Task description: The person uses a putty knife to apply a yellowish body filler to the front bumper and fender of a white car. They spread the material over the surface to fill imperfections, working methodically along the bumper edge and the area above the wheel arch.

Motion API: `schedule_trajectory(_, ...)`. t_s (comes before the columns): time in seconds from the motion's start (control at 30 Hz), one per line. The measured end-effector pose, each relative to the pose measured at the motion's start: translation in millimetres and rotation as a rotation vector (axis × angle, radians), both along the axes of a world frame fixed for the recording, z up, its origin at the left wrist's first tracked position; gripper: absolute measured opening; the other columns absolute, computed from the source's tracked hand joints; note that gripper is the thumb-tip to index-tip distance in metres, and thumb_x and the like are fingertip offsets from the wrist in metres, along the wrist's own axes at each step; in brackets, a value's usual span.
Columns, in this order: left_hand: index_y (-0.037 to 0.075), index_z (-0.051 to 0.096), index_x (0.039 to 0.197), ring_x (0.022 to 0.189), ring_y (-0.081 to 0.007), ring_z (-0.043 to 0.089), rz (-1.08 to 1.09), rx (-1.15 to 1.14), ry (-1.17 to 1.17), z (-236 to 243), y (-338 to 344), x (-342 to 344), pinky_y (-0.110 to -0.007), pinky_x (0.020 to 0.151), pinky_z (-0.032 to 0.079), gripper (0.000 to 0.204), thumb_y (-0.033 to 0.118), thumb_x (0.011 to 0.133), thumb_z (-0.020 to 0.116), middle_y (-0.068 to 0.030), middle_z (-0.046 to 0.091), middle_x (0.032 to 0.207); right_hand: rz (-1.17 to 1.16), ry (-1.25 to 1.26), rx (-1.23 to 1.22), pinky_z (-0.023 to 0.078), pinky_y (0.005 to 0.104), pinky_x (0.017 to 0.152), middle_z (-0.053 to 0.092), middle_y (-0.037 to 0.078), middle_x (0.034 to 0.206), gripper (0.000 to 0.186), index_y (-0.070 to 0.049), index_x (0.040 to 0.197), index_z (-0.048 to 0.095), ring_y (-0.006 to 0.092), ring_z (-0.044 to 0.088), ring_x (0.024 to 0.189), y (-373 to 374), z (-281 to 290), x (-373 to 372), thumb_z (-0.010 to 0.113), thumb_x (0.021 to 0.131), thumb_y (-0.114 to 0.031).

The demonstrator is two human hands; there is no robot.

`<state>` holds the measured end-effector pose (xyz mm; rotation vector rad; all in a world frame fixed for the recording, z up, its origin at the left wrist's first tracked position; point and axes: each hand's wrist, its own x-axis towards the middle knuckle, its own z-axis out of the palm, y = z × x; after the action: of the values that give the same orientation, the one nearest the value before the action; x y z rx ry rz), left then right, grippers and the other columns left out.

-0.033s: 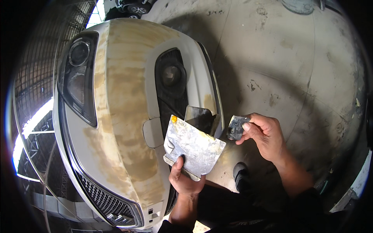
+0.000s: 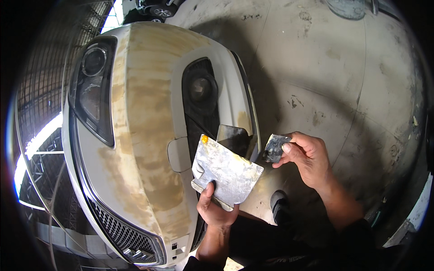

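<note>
A smudged silvery metal plate (image 2: 228, 176) with an orange blob at one corner is in my left hand (image 2: 214, 210), thumb against its lower edge. A darker flat piece (image 2: 230, 135) shows behind the plate; I cannot tell whether it is held with it. My right hand (image 2: 305, 160) pinches a small, stained dark square spreader (image 2: 275, 147) just right of the plate. Both are in front of a pale car bumper (image 2: 144, 113) with tan patches, beside its dark fog lamp recess (image 2: 194, 104).
The car's headlight (image 2: 90, 90) and grille (image 2: 117, 232) are on the left. Another vehicle's wheel (image 2: 160, 11) shows at the top, and a grey rounded object (image 2: 343, 9) at the top right. My shoe (image 2: 280, 203) is on the stained concrete floor (image 2: 316, 58).
</note>
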<state>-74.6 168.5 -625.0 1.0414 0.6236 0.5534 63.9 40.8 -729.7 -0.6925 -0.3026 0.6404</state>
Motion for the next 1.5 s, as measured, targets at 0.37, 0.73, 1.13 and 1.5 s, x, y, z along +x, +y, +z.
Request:
schedule_trajectory(0.37,0.007,0.047,0.129,0.113,-0.0301,0.055,-0.085,-0.169,0.01,3.0,4.9,-13.1,-0.047,0.1,0.04,0.051,0.021,0.081,0.058,-0.0099,0.057,0.123,0.031,-0.285,-0.01,0.056,0.0283,0.071,0.063,0.012,0.093,0.017,0.007,0.099,0.06,0.0171,0.065,0.084,-1.6,29.6,-10.6,0.045,0.093,0.0)
schedule_trajectory(0.73,-0.006,0.016,0.143,0.135,-0.0406,0.025,0.134,-0.182,-0.146,40.1,-17.0,-30.4,-0.051,0.115,0.02,0.067,0.014,0.09,0.051,-0.0278,0.021,0.146,-0.152,-1.097,-0.346,0.045,0.0475,0.065,0.059,0.021,0.068,0.008,-0.002,0.073,0.061,0.0417,0.058,0.076,-6.3,57.3,50.2,0.057,0.076,-0.008)
schedule_trajectory(1.13,-0.002,0.042,0.128,0.115,-0.0325,0.05,-0.161,-0.112,-0.057,61.6,-16.6,18.6,-0.047,0.093,0.047,0.052,0.014,0.083,0.063,-0.0204,0.05,0.125,-0.669,0.029,-1.245,0.047,0.0325,0.07,0.063,0.005,0.08,0.005,-0.003,0.087,0.059,0.0138,0.058,0.074,-335.7,26.7,-18.6,0.057,0.084,-0.002)
schedule_trajectory(1.5,-0.007,0.051,0.115,0.104,-0.0323,0.054,-0.37,0.583,-0.15,38.9,24.1,67.8,-0.042,0.091,0.048,0.041,0.008,0.08,0.068,-0.0208,0.053,0.117,-2.047,-0.756,-2.032,0.051,0.0285,0.058,0.065,0.009,0.076,0.021,-0.008,0.102,0.058,0.0161,0.066,0.072,-441.5,291.0,-165.6,0.063,0.083,-0.001)
